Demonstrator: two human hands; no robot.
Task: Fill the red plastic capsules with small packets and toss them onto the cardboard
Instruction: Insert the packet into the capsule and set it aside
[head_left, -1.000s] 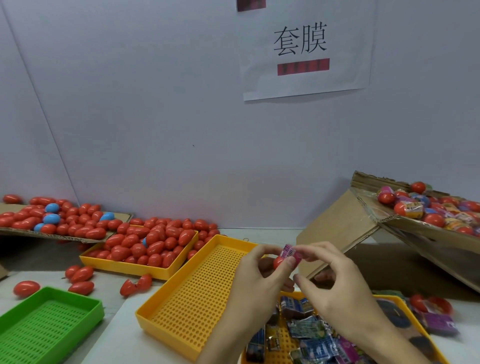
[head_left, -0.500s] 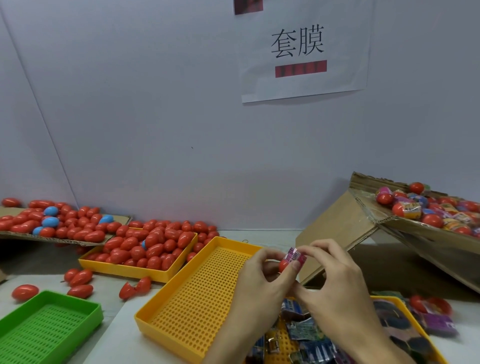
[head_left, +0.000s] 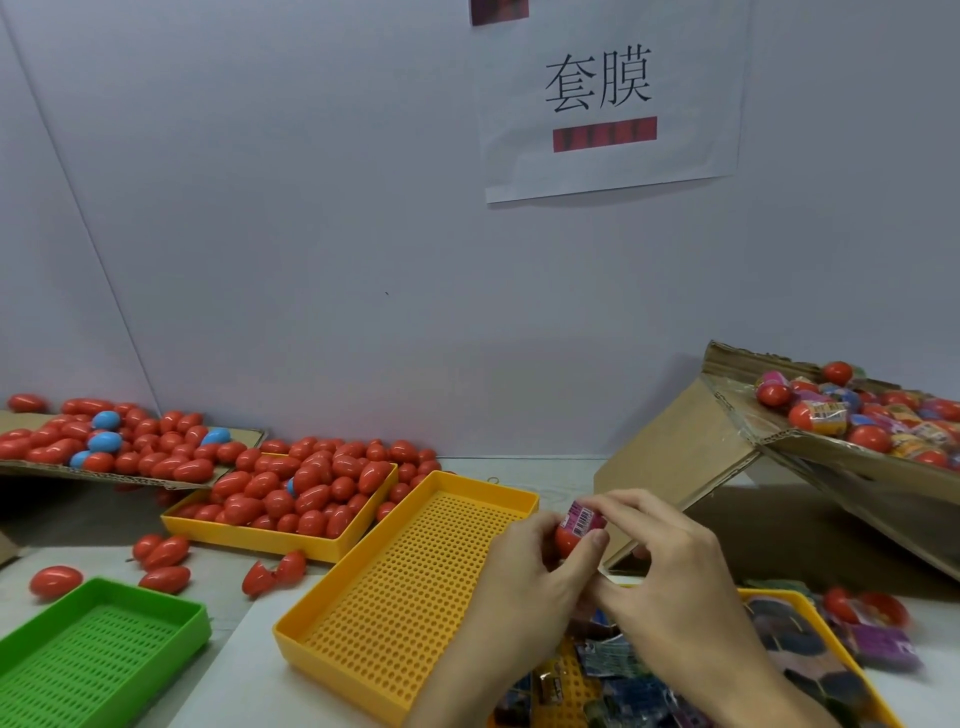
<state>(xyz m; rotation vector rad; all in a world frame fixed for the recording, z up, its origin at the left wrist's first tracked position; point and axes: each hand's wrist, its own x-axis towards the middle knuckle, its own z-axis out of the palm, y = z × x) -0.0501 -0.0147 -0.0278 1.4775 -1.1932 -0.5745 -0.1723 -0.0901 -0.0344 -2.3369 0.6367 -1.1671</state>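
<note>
Capsule (head_left: 569, 538) with pink packet (head_left: 583, 514) sits pinched between both hands, left hand (head_left: 530, 577) and right hand (head_left: 670, 566).

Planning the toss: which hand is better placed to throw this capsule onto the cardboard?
Probably the right hand: it pinches the capsule beside the left hand and is nearer the raised cardboard.

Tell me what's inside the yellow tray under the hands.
Small packets in blue, dark and mixed colours lie on the tray's perforated floor. The left hand and right hand, pinching a capsule, cover much of it, so the rest is hidden.
</note>
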